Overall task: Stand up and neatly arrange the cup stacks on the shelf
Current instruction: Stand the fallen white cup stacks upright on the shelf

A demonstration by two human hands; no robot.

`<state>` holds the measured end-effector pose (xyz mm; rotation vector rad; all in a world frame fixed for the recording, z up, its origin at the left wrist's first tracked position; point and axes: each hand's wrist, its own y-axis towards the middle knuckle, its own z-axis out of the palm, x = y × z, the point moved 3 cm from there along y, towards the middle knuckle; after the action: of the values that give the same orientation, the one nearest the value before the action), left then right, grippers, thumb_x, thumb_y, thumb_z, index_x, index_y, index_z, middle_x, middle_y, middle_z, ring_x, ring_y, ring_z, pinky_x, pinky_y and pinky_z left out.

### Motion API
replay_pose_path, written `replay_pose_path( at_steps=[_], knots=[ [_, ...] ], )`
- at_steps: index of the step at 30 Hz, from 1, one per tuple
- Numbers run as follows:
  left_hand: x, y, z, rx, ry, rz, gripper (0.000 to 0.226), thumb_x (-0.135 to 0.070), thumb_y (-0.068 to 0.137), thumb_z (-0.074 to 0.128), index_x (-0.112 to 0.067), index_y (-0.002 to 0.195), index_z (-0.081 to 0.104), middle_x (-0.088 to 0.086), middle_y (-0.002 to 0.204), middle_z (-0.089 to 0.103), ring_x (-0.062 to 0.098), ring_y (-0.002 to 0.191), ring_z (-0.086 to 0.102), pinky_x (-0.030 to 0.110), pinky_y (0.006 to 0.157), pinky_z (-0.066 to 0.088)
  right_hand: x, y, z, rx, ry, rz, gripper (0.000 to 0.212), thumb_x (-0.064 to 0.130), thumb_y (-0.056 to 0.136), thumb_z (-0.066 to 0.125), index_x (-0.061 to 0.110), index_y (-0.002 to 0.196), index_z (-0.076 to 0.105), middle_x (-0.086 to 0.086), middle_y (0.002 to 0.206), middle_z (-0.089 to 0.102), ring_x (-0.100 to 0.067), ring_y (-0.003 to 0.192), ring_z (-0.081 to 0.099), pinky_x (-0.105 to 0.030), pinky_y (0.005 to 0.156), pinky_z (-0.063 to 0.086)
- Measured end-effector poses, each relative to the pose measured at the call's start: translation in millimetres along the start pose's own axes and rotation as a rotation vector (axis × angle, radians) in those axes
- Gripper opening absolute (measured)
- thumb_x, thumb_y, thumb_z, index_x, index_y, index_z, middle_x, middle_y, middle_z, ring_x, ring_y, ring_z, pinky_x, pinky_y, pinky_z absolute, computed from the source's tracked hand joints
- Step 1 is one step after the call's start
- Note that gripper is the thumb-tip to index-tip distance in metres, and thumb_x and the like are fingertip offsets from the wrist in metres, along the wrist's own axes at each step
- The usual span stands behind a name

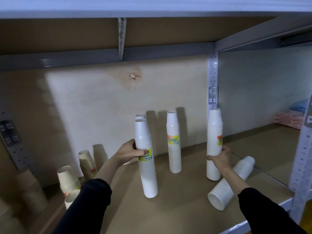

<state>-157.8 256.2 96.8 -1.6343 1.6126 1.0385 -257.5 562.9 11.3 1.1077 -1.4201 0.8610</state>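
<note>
Several tall white cup stacks stand upside down on the brown shelf board [177, 208]. My left hand [130, 152] grips the front-left white stack [146, 166] at its yellow label; another stack top [140, 116] shows right behind it. A middle stack [173, 144] stands alone near the back wall. My right hand [219, 157] wraps around the right stack [214, 144], which is upright. Beside my right forearm, one white stack [229, 184] lies on its side, open end toward me.
Short stacks of tan paper cups [87, 162] stand and lean at the left, more [68, 179] near my left sleeve. A metal upright [213, 78] rises at the back right, another [302, 157] at the front right. Pink and blue packs [287, 115] sit further right.
</note>
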Motion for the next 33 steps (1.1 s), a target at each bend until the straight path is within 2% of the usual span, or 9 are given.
replay_pose_path(
  at_steps=[4,9,14,17,18,22,25,29,33],
  knots=[
    [4.3,-5.2,-12.4,-0.002,0.022,-0.027,0.079,-0.042,0.041,0.069,-0.009,0.112,0.055,-0.005,0.092,0.064,0.006,0.083,0.062,0.014,0.065,0.049,-1.1,-0.9,2.9,0.003,-0.015,-0.017,0.073,-0.011,0.060,0.078,-0.008,0.120,0.036,-0.028,0.124,0.049,-0.041,0.113,0.052,-0.045,0.095,0.043],
    [14.7,-8.7,-11.3,0.011,-0.004,-0.049,0.081,-0.042,0.040,0.069,-0.008,0.113,0.054,-0.003,0.095,0.065,0.009,0.085,0.063,0.018,0.072,0.053,-5.4,-0.2,6.5,0.037,-0.032,-0.053,0.072,-0.011,0.062,0.077,-0.010,0.120,0.035,-0.027,0.125,0.048,-0.042,0.114,0.051,-0.043,0.095,0.043],
    [15.4,-11.0,-8.0,0.056,-0.032,-0.059,0.048,-0.030,0.050,0.072,-0.020,0.095,0.055,-0.004,0.092,0.064,0.010,0.085,0.063,0.010,0.065,0.055,-8.2,0.5,4.6,0.051,-0.046,-0.065,0.073,-0.005,0.061,0.080,-0.006,0.119,0.036,-0.025,0.124,0.051,-0.040,0.113,0.053,-0.045,0.096,0.045],
    [14.3,-11.8,-11.5,0.091,0.006,-0.070,0.068,-0.040,0.041,0.069,-0.019,0.104,0.053,-0.006,0.096,0.064,0.004,0.087,0.062,0.013,0.071,0.052,-10.8,1.8,4.5,0.069,-0.046,-0.067,0.073,-0.003,0.062,0.081,-0.005,0.121,0.038,-0.024,0.124,0.053,-0.039,0.113,0.054,-0.045,0.096,0.046],
    [14.0,-11.9,-12.3,0.100,0.021,-0.081,0.065,-0.039,0.043,0.070,-0.021,0.103,0.053,-0.007,0.096,0.064,0.002,0.087,0.061,0.013,0.072,0.050,-11.8,2.3,4.8,0.073,-0.051,-0.069,0.073,-0.002,0.061,0.081,-0.005,0.121,0.039,-0.023,0.123,0.054,-0.039,0.113,0.055,-0.045,0.096,0.047],
    [10.2,-11.6,-13.5,0.117,0.080,-0.105,0.030,-0.016,0.074,0.072,-0.024,0.096,0.053,-0.010,0.093,0.062,-0.002,0.083,0.058,0.009,0.066,0.046,-17.0,8.7,7.1,0.068,-0.074,-0.069,0.070,0.001,0.057,0.084,-0.006,0.115,0.046,-0.023,0.118,0.058,-0.038,0.108,0.058,-0.044,0.093,0.050],
    [8.8,-13.0,-16.4,0.129,0.111,-0.123,0.052,-0.024,0.064,0.070,-0.014,0.112,0.052,-0.006,0.098,0.063,0.000,0.085,0.059,0.009,0.067,0.047,-19.3,13.2,7.4,0.061,-0.097,-0.063,0.068,0.003,0.057,0.085,-0.005,0.113,0.049,-0.024,0.117,0.059,-0.037,0.106,0.060,-0.044,0.092,0.051],
    [5.6,-14.6,-20.4,0.132,0.166,-0.143,0.072,-0.038,0.046,0.073,-0.017,0.112,0.053,-0.010,0.097,0.064,0.008,0.091,0.061,0.011,0.070,0.046,-17.6,11.1,6.5,0.057,-0.105,-0.074,0.067,0.002,0.058,0.084,-0.005,0.115,0.049,-0.023,0.119,0.059,-0.038,0.108,0.059,-0.045,0.093,0.050],
    [5.3,-15.6,-27.1,0.112,0.272,-0.160,0.089,-0.053,0.036,0.069,-0.015,0.115,0.053,-0.007,0.099,0.062,0.004,0.086,0.057,0.015,0.070,0.043,-13.1,9.0,5.6,0.064,-0.108,-0.090,0.063,-0.001,0.062,0.081,-0.006,0.116,0.049,-0.025,0.122,0.059,-0.039,0.111,0.057,-0.046,0.096,0.047]
  ],
)
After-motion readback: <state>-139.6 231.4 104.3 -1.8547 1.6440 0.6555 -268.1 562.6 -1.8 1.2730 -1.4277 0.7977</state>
